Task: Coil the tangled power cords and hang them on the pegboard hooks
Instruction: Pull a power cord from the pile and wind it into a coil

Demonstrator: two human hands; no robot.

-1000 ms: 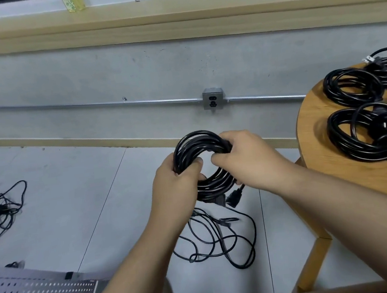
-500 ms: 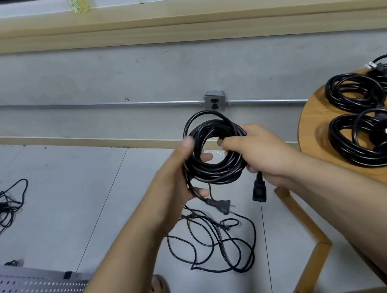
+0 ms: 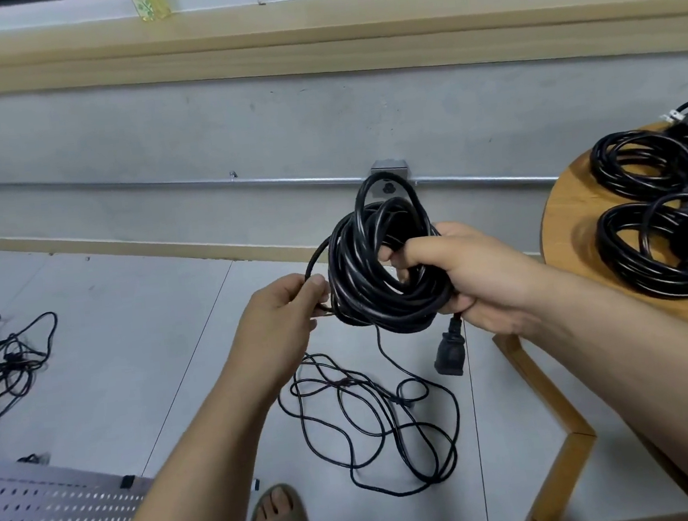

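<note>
I hold the black cord coil (image 3: 385, 273) up in the middle of my view. My right hand (image 3: 482, 276) is wrapped round its right side, with the fingers curled through the hole. My left hand (image 3: 281, 321) pinches one loose strand at the coil's 9 o'clock side.

The cord looks thick and rubbery. It bends, but I think it is springy, so the loops may pop open if I let go. It looks a bit heavy too. The best place to hold it is round all the loops at once. The plug (image 3: 448, 353) hangs down at 5 o'clock and may swing.

I see no box or bin. The round table (image 3: 560, 214) at 3 o'clock holds finished coils (image 3: 644, 164). The pegboard (image 3: 44, 520) lies at 7 o'clock. I cannot see its hooks.
</note>
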